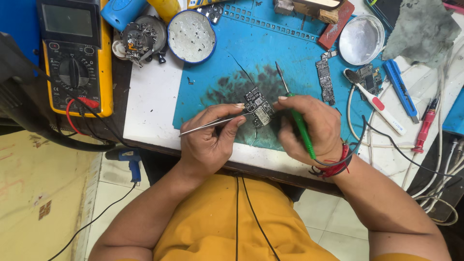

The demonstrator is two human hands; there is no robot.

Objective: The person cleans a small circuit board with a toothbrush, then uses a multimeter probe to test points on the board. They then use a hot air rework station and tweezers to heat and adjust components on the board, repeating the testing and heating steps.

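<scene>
Left hand [212, 137] fingers clamped on tweezers [212, 123] at board [258, 107]; right hand [309, 126] fingers clamped on iron [298, 121] over mat [270, 53].

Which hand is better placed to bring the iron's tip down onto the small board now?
Right hand: it grips the green soldering iron, tip raised beyond the small circuit board. Left hand is occupied, tweezers at the board.

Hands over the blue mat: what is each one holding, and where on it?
Left hand pinches metal tweezers near their tips; right hand grips a green-handled soldering iron by its handle. Both meet at a small circuit board.
</scene>
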